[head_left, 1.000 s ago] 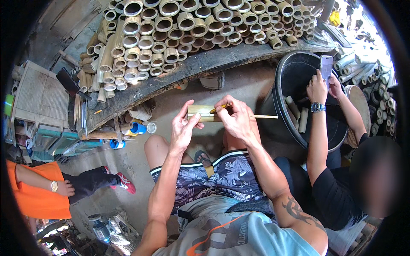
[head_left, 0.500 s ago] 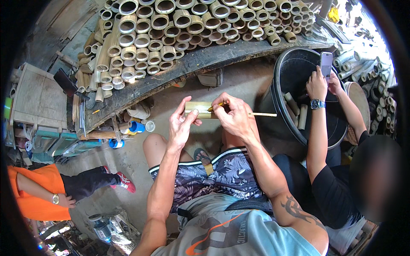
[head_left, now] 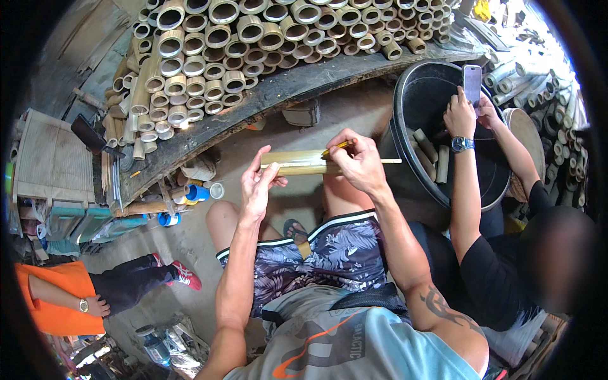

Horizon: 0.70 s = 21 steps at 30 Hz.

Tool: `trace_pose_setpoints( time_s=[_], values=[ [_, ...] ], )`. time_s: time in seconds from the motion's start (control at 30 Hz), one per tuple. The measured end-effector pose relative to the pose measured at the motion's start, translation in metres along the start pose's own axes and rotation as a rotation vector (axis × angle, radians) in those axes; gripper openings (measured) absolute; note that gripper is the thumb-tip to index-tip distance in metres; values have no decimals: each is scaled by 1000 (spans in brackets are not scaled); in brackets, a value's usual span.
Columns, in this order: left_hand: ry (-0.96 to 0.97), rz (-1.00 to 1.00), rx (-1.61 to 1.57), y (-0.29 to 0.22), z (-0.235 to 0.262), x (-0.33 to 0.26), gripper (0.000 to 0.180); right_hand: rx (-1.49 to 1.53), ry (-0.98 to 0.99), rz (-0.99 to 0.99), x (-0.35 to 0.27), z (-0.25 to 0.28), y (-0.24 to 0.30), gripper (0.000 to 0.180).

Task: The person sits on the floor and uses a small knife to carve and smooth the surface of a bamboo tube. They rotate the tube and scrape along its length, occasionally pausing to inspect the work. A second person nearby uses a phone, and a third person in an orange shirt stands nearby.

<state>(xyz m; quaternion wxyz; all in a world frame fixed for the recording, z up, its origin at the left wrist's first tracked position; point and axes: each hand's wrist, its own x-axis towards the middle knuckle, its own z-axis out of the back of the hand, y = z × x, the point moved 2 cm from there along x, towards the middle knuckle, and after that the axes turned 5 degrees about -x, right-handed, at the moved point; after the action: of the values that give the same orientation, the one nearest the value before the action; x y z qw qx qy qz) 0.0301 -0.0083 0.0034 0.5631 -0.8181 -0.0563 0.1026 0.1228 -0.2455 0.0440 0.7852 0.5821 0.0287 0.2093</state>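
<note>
Pointing lengthwise at a black tub, a bamboo tube runs from the left hand, gripping its far end and a strip, to the right hand, nearer the tub, pinching a pencil.

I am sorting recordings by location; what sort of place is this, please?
Probably a bamboo-craft workshop: cut bamboo tubes are stacked on a dark workbench, more tubes are in a black tub, and the left hand holds a bamboo section while the right hand holds a yellow pencil.
</note>
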Motion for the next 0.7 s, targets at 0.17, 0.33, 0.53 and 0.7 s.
trace_pose_setpoints(
  time_s=[0.17, 0.33, 0.53, 0.7],
  values=[
    [-6, -4, 14, -2, 1, 2, 62, 8, 36, 98, 1, -2, -4, 11],
    [-7, -6, 16, -4, 0, 4, 61, -30, 48, 86, 2, -2, -2, 10],
    [-9, -9, 27, -5, -1, 4, 60, -18, 38, 88, 1, -3, 2, 10],
    [-15, -7, 26, -6, -1, 4, 60, -41, 50, 84, 0, -4, 0, 10]
  ],
)
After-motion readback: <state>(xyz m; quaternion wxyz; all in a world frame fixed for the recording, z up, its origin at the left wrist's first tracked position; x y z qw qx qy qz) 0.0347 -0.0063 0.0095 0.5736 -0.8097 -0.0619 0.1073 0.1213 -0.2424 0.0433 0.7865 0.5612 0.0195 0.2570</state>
